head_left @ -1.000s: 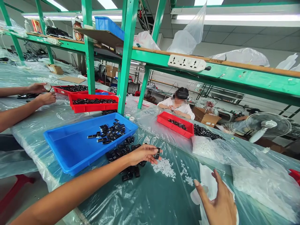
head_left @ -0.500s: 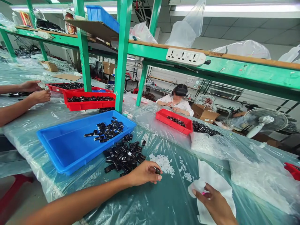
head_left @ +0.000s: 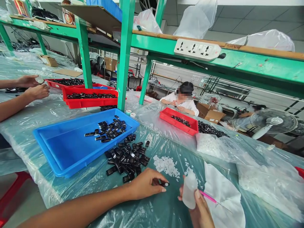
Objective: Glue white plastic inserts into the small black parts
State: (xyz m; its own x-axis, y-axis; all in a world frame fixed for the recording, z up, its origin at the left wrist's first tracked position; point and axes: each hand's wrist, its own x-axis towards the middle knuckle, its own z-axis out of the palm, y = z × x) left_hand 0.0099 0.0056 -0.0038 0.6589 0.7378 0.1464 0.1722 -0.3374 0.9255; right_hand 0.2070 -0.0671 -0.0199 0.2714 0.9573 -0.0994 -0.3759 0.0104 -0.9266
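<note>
My left hand [head_left: 148,185], low over the table, pinches a small black plastic piece [head_left: 164,184] with a pale spot at its end. In my right hand [head_left: 200,207] is a translucent white squeeze bottle [head_left: 190,191], tilted. A thin pink stick tool [head_left: 209,197] juts from between the same fingers, pointing right. Left of my left hand lies a heap of black pieces [head_left: 128,156] on the plastic-covered table. Beyond both hands are small white bits [head_left: 167,166] in a loose pile. A white sheet [head_left: 223,190] lies under the pink tool.
A blue tray [head_left: 68,152] holds more black pieces. Red trays [head_left: 95,102] stand behind it, and another red tray [head_left: 178,122] is farther right. Bags of white bits [head_left: 268,183] lie at right. A green shelf post [head_left: 125,57] rises ahead. Co-workers sit opposite and at left.
My right hand has turned and moved left and up, bringing the bottle more upright and the pink tool into fuller view. The black piece in my left hand has tilted, showing its pale end.
</note>
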